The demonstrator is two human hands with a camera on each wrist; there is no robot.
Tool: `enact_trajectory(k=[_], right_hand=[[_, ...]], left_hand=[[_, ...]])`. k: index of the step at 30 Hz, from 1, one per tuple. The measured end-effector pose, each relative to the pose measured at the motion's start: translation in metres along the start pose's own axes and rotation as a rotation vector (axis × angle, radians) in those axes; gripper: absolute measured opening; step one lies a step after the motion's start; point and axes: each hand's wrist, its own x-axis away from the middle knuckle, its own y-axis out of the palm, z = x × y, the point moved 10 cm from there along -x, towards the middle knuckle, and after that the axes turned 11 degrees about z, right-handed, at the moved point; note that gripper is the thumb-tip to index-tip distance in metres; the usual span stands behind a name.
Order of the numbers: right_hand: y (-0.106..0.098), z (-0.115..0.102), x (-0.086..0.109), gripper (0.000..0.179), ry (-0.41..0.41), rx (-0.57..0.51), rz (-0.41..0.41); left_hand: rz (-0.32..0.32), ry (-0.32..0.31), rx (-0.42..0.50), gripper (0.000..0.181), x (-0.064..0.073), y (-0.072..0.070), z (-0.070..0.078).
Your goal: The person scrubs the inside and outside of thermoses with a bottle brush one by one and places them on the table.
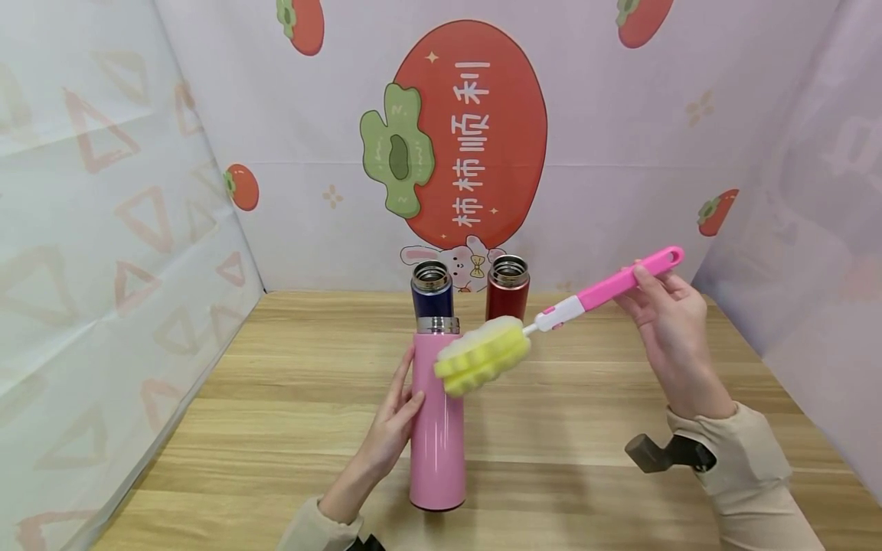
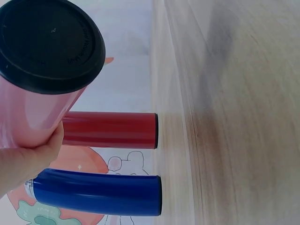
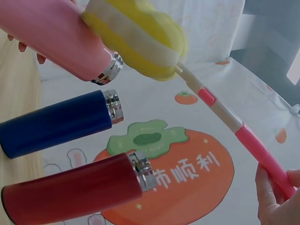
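Note:
My left hand (image 1: 389,436) grips a pink thermos bottle (image 1: 438,436) round its side. It is upright and uncapped, with a steel neck. Its black base (image 2: 51,44) shows from below in the left wrist view, raised above the table. In my right hand (image 1: 671,340) is a bottle brush (image 1: 561,312), pinched near the end of its pink handle (image 3: 262,152). The brush's yellow and white sponge head (image 1: 485,356) points down to the left and overlaps the pink bottle's upper side in the head view, outside the mouth.
Behind the pink bottle stand a blue thermos (image 1: 432,301) and a red thermos (image 1: 507,302), both uncapped and upright on the wooden table (image 1: 289,428). A printed cloth backdrop (image 1: 310,229) rises along the table's far edge, and cloth walls flank both sides.

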Motion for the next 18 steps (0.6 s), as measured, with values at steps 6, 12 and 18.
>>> enact_trajectory(k=[6, 12, 18], right_hand=[[-0.0024, -0.0064, -0.0011, 0.014, -0.027, 0.006, 0.028], [-0.0049, -0.0102, -0.002, 0.014, -0.038, -0.044, 0.049], [-0.0072, -0.0107, -0.0032, 0.013, -0.034, -0.04, 0.062]], left_hand=[[-0.02, 0.009, 0.007, 0.058, 0.0001, 0.0009, -0.0001], [-0.025, -0.015, 0.028, 0.055, 0.0001, 0.0008, -0.0021], [0.031, -0.017, -0.02, 0.065, 0.0008, -0.0023, -0.0019]])
